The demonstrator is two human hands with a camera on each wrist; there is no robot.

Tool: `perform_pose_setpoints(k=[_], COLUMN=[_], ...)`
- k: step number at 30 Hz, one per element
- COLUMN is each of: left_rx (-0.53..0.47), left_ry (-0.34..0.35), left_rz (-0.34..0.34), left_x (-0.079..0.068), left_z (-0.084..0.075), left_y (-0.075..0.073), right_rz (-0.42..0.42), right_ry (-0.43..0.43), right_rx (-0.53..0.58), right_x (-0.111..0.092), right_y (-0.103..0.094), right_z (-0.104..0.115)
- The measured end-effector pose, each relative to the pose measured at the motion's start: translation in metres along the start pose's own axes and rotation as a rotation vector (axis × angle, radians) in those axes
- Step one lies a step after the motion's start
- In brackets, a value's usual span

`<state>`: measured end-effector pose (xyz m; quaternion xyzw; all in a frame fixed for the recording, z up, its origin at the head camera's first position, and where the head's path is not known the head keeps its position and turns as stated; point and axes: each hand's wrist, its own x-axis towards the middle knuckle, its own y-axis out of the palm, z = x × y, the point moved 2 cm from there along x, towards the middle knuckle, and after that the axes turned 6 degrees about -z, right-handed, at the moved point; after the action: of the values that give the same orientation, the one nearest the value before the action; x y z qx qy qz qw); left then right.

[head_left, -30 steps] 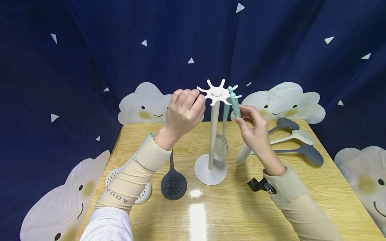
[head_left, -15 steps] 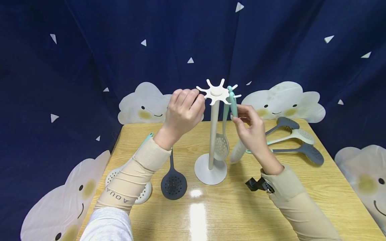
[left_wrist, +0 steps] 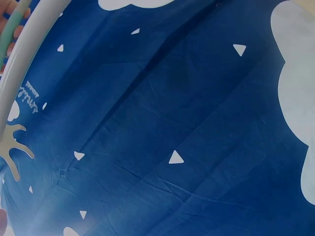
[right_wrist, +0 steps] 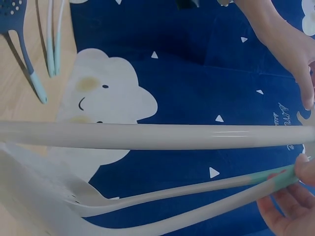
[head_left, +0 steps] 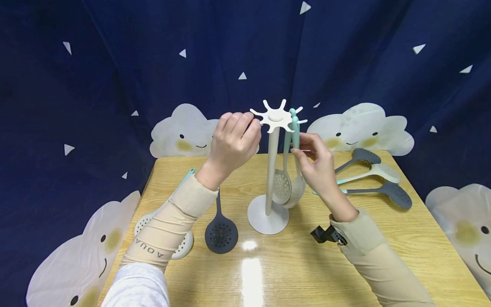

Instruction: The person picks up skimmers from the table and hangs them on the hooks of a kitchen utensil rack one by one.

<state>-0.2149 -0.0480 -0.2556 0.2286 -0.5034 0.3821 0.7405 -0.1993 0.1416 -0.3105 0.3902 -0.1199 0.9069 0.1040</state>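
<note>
A white rack with a star of hooks on top stands on a round base. My left hand is curled at the tip of its left hook. My right hand pinches the mint handle of a white skimmer, whose top end sits on a right-hand hook. Just behind hangs another white skimmer with a mint handle, on the neighbouring hook. In the right wrist view both shafts run side by side below the rack post, with my right fingers around the front handle. The left wrist view mostly shows curtain.
On the table's right lie a dark skimmer, a white one and another dark one. At left, a dark skimmer lies beside white ones partly under my left arm. A blue curtain hangs behind.
My right hand has moved slightly left and turned the held skimmer, so its head swings in from the right toward the rack post and hangs nearly straight. The left hand stays still.
</note>
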Motion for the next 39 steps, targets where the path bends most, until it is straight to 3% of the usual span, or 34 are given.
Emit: perform_pose_setpoints(k=[9,30,36,39], left_rx=[-0.006,-0.014,-0.018,-0.018], left_ry=[-0.001,-0.021,-0.022,-0.018], left_rz=[0.001,-0.002,-0.004,-0.001], left_x=[-0.0001,-0.0014,-0.0006,-0.0006], left_z=[-0.0003,-0.0003,-0.0004,-0.0002], left_y=[0.0010,0.0011,0.0007,0.0007], right_rz=[0.023,0.084,0.104,0.084], right_ry=[0.014,0.066,0.052,0.005], right_rx=[-0.044,-0.010,-0.003,0.030], right_x=[-0.0013,-0.0028,-0.0016,-0.0005], right_y=[0.0005,-0.0009,-0.0027,-0.0047], right_z=[-0.0007,-0.0006,-0.0020,-0.0032])
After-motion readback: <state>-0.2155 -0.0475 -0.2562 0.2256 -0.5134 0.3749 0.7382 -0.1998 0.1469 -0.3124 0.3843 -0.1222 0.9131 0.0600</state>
